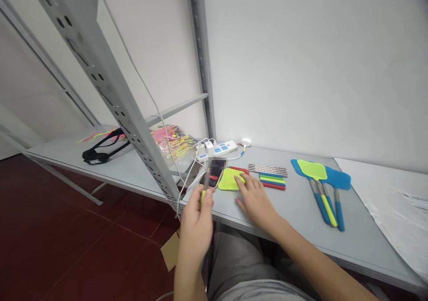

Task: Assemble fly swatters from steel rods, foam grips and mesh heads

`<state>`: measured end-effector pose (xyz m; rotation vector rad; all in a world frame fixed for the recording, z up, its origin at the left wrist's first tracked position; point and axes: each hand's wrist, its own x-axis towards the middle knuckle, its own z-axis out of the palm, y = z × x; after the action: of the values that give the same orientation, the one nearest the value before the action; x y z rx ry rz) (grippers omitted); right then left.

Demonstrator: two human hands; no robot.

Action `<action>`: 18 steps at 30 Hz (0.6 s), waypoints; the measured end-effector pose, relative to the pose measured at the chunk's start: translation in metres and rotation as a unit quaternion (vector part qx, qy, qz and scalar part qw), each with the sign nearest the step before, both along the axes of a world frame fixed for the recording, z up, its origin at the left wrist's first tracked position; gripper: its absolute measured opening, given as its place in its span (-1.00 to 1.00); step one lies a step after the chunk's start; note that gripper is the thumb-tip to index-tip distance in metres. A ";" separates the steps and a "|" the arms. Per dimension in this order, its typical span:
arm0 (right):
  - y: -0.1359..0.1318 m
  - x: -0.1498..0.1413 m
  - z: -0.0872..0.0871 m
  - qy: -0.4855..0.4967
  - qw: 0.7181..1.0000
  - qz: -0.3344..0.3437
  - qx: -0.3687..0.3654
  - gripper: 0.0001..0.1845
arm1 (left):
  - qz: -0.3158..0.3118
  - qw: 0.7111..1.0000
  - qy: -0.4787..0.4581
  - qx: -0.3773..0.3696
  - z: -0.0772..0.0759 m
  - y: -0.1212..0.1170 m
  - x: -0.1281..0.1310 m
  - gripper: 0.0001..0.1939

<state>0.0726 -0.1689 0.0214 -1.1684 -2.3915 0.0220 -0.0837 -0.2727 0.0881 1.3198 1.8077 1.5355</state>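
The rod [207, 176] stands nearly upright over the front edge of the worktop [294, 216], its green handle [203, 197] clenched between the thumb and fingers of your left grip [197, 209]; that forearm rises almost straight from below. Just right of it, your right grip [251, 195] is released, palm down, fingers spread and fingertips resting on the green mesh [229, 179], the forearm slanting in from your lower right. A red mesh [241, 170] shows behind the green one. Behind your rod lies a phone [217, 167], with the power strip [225, 148] beyond. Past your right fingers lie bare rods [267, 169] and coloured handles [272, 181]; farther right, blue and green swatters [321, 176], then a white sheet [397, 203].
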 end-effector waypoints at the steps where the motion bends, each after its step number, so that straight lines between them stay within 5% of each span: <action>1: 0.011 -0.013 -0.005 -0.007 1.000 0.007 0.003 -0.36 | -0.036 0.999 0.000 -0.018 -0.001 0.001 0.003 -0.66; 6: 0.042 -0.046 -0.026 -0.043 0.998 0.020 0.032 -0.38 | -0.190 0.978 0.025 -0.086 -0.005 0.007 0.022 -0.69; 12: 0.055 -0.036 -0.044 -0.049 0.997 0.014 0.051 -0.56 | -0.223 0.965 0.050 -0.128 -0.012 0.012 0.027 -0.69; 18: 0.044 -0.007 -0.016 -0.046 0.996 -0.013 0.073 -0.58 | -0.235 0.964 0.049 -0.116 -0.007 0.006 0.037 -0.70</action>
<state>0.0653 -0.1253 0.0057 -1.1559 -2.4104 -0.2149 -0.0468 -0.2662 0.0808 1.5832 1.5234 0.9930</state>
